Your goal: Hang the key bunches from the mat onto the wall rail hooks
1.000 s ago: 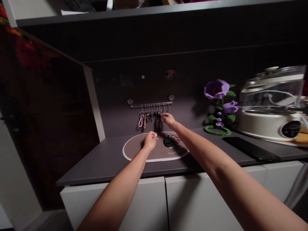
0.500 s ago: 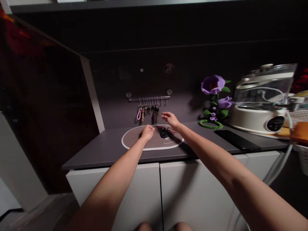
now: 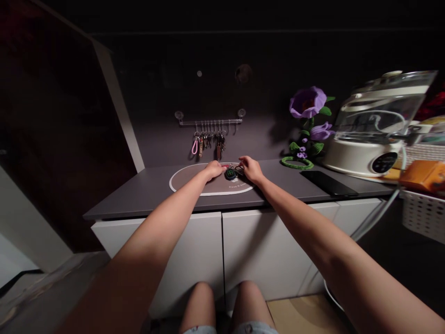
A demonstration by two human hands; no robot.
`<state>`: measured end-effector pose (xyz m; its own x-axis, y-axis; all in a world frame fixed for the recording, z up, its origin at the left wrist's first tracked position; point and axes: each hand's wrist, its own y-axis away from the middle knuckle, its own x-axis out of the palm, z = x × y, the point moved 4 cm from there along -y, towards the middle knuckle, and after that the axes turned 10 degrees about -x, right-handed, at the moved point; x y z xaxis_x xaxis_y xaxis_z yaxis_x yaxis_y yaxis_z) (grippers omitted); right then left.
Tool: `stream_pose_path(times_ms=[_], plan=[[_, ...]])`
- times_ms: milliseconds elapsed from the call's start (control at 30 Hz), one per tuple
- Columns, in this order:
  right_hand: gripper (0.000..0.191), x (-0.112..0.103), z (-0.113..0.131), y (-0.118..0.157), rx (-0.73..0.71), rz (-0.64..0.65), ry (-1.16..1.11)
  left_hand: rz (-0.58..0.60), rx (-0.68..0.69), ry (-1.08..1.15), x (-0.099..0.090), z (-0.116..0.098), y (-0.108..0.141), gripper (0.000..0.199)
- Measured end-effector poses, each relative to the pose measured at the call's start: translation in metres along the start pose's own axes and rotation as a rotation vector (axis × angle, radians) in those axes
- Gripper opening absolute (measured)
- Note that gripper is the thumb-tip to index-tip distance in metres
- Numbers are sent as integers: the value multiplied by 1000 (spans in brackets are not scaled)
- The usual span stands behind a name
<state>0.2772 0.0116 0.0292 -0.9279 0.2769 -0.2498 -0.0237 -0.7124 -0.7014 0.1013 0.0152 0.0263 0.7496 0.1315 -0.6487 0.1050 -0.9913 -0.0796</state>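
Note:
A bunch of keys with a dark, green-marked key fob [image 3: 230, 173] lies on an oval brown mat [image 3: 184, 182] with a white rim. From the left, my left hand [image 3: 213, 170] pinches a thin red piece on the bunch, its fingertips close beside the fob. My right hand [image 3: 251, 170] is at the other side, fingers curled at the dark keys; its exact hold is partly hidden. Behind, a clear hook rail [image 3: 210, 123] on the wall carries several hanging keys, a pink loop [image 3: 194, 147] and a brown tag [image 3: 200, 147].
On the right of the grey counter [image 3: 139, 192] are purple crocheted flowers [image 3: 308, 103], a black phone [image 3: 327, 183] and a white appliance with a clear top [image 3: 361, 155]. A white perforated basket [image 3: 424, 213] is at the far right. White cabinet doors [image 3: 257, 250] stand below.
My left hand has moved in to the keys, and my right hand has come down to them. The red piece now lies left of the fob. The view has tilted down.

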Motion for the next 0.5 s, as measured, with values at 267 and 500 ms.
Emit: stream_pose_path(times_ms=[267,500], plan=[[16,1,-5,-2,-71,41,181,100,110,94,19,0,-7,32],[27,8,0,-5,-146,179,474,108,211,41,27,3,-13,46]])
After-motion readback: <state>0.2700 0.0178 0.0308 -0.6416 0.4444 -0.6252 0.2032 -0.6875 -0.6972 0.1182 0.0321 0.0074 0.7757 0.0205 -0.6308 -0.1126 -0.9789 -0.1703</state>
